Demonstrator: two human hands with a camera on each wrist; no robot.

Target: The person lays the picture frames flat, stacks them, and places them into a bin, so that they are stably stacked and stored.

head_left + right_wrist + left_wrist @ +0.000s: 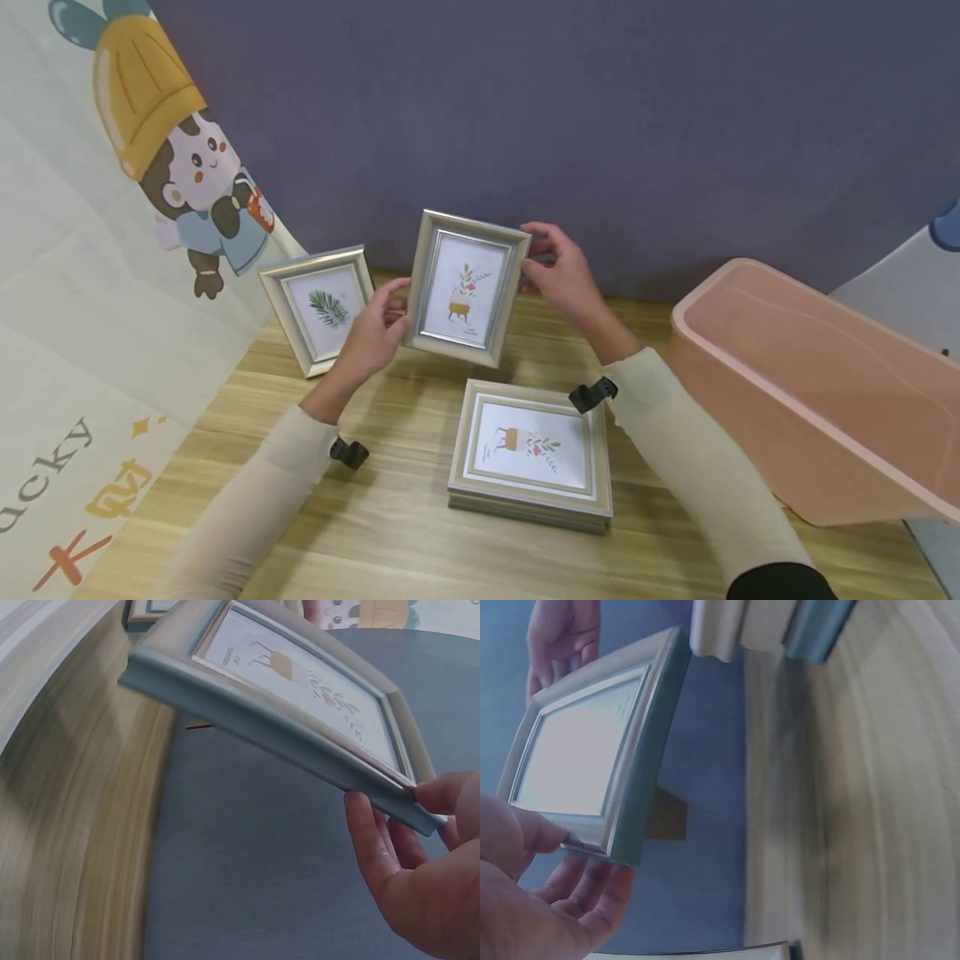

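Left hand (372,335) pinches frame (465,287) at 8 o'clock; right hand (564,271) pinches it at 2 o'clock. Probably light, stiff, breakable: grip opposite sides only.

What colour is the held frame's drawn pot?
The pot is golden orange, clearest in the head view.

Your left hand (532,915), lower left, grips a tilted picture frame (577,754); your right hand (564,634) shows upper left, the table (877,795) right.
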